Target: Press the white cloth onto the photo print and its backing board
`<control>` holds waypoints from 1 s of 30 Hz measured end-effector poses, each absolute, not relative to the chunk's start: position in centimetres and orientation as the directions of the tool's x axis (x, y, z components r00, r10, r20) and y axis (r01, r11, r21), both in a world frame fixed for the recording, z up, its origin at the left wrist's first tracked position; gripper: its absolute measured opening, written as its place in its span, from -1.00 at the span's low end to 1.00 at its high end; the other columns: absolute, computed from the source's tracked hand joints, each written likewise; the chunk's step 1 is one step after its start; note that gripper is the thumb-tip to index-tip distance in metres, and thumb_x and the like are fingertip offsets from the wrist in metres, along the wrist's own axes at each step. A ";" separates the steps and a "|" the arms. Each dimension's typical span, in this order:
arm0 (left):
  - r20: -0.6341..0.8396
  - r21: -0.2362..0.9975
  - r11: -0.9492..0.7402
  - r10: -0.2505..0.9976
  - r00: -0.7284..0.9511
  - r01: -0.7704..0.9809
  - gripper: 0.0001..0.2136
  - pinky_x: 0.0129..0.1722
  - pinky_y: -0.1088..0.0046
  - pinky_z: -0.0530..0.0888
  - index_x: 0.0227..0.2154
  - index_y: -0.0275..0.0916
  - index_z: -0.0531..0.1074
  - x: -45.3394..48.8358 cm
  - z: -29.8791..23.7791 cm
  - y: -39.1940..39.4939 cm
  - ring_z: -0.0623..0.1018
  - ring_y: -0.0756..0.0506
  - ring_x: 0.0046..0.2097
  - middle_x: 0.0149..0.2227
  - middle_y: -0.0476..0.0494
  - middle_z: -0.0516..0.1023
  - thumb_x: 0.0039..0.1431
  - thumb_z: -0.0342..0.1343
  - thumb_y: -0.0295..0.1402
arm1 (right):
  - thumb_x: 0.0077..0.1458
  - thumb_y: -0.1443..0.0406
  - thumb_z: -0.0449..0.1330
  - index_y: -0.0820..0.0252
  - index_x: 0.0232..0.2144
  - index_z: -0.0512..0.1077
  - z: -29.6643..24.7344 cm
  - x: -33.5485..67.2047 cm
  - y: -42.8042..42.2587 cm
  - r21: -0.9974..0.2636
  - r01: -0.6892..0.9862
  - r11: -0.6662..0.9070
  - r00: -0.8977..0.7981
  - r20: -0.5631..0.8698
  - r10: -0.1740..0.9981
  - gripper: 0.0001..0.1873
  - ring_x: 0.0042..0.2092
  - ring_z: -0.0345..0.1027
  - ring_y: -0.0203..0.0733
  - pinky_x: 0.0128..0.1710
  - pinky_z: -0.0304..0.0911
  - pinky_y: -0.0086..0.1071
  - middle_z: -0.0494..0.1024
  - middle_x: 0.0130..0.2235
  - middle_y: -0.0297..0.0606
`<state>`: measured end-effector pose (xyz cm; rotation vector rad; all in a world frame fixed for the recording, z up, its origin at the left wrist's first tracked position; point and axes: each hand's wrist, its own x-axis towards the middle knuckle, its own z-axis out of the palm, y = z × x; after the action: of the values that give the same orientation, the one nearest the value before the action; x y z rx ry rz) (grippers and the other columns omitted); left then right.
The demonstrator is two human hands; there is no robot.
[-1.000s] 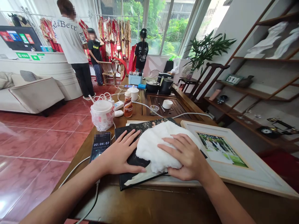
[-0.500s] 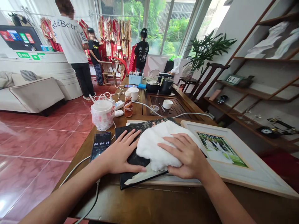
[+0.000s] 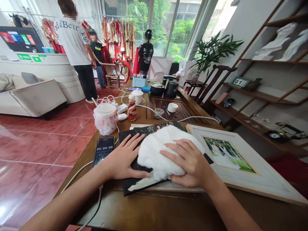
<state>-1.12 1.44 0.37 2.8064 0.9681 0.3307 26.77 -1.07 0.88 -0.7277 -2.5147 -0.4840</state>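
A dark photo panel (image 3: 130, 186) with a pale patch on its lower part lies on the wooden table. My left hand (image 3: 122, 158) rests flat on its left side, fingers spread and holding nothing. A white fluffy cloth (image 3: 154, 146) covers much of the panel's middle and right. My right hand (image 3: 190, 162) lies over the cloth with bent fingers, gripping its right side. Most of the picture on the panel is hidden under the cloth. Beside my left wrist is a phone (image 3: 104, 149) showing a timer.
A white-framed photo (image 3: 231, 155) lies to the right, partly beside the panel. Behind stand a bagged white tub (image 3: 105, 117), a brown bottle (image 3: 132, 108), a lidded white cup (image 3: 137, 95) and a small bowl (image 3: 172, 107). White cables cross the table (image 3: 154, 211). Three people are further back.
My right hand has shifted slightly left with the white fluffy cloth, baring a dark corner at the right. My left hand stays in place. A standing person's arm has lowered.
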 end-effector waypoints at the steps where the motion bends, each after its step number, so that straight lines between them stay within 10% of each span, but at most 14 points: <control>1: 0.161 0.223 -0.778 0.624 0.765 0.587 -0.08 0.35 -0.02 -0.08 0.37 -0.22 -0.01 -1.1 0.5 1.4 -0.09 -0.34 0.41 0.42 -0.30 -0.14 0.11 -0.03 0.31 | -0.03 0.13 0.24 0.24 0.07 0.37 1.0 27.1 -0.9 0.205 0.589 0.781 -0.735 0.537 0.414 -0.40 0.00 0.28 0.18 -0.03 0.19 0.09 0.46 0.02 0.02; 30: 0.172 0.209 -0.787 0.615 0.770 0.581 -0.11 0.34 -0.05 -0.04 0.37 -0.18 0.01 -1.3 0.0 1.6 -0.07 -0.38 0.40 0.41 -0.30 -0.09 0.10 0.08 0.23 | 0.01 0.07 0.19 0.20 0.09 0.36 0.8 26.0 -1.4 0.186 0.546 0.817 -0.753 0.537 0.381 -0.39 -0.01 0.30 0.12 -0.02 0.19 0.04 0.48 0.02 -0.04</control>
<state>-1.25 1.57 0.02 2.8193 0.9581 0.3496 26.02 -1.40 0.77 -0.6862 -2.5136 -0.4585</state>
